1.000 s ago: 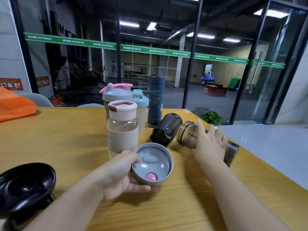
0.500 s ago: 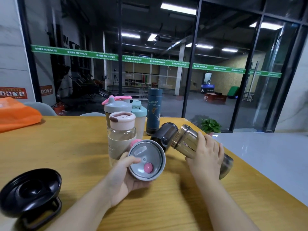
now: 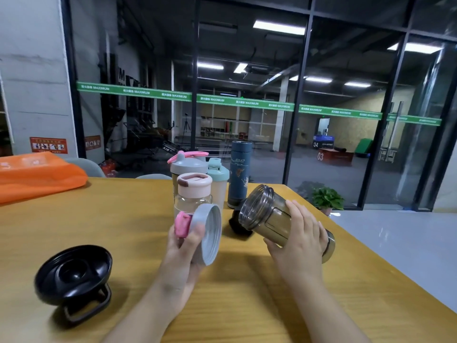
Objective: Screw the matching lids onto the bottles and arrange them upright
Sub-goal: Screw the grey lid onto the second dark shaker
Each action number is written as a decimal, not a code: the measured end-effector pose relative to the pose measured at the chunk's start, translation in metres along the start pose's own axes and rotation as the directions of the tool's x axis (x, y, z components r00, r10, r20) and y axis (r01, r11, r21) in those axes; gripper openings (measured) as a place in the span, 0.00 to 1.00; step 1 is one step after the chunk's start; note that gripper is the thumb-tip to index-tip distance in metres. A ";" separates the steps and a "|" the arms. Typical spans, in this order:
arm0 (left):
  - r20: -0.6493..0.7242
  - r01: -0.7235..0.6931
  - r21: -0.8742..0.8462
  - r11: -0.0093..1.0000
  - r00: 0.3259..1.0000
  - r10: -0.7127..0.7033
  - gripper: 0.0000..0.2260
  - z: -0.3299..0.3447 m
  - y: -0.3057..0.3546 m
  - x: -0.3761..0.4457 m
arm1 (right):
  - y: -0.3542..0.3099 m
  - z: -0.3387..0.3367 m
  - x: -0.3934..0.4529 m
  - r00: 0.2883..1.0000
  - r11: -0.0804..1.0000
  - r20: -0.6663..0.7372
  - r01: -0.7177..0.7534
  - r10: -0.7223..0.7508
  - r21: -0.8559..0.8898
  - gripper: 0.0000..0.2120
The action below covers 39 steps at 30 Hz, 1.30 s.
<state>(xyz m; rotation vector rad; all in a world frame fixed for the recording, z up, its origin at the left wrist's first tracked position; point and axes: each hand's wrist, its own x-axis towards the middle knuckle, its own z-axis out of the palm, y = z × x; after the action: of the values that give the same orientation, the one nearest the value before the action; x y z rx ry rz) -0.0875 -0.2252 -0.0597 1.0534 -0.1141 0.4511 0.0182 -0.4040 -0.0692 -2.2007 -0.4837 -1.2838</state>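
The left hand grips a grey lid with a pink cap, held on edge above the table. The right hand is closed around a smoky bottle, tilted, its open mouth toward the lid, not touching. A black lid lies near the left edge.

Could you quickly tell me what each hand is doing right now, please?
Left hand: closed on the grey lid with the pink cap, held on edge.
Right hand: closed around the smoky open bottle, lifted and tilted.
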 end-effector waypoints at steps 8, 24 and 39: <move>-0.010 -0.265 0.462 0.846 0.953 0.304 0.44 0.000 -0.004 -0.007 | -0.013 0.003 -0.005 0.966 0.966 0.081 0.235 -0.245 0.111 0.49; -0.088 -0.287 0.643 0.710 0.893 0.441 0.30 0.002 -0.005 -0.002 | -0.024 0.005 -0.006 0.914 0.909 0.108 0.364 -0.391 0.203 0.45; -0.126 -0.297 0.476 0.828 0.908 0.399 0.33 -0.004 -0.009 0.007 | -0.029 0.006 -0.008 0.884 0.884 0.084 0.448 -0.461 0.131 0.42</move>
<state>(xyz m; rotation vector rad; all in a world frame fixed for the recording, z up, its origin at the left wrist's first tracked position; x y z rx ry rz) -0.0776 -0.2230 -0.0670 1.4360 -0.0016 0.9628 0.0027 -0.3777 -0.0704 -2.1473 -1.1457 -1.3242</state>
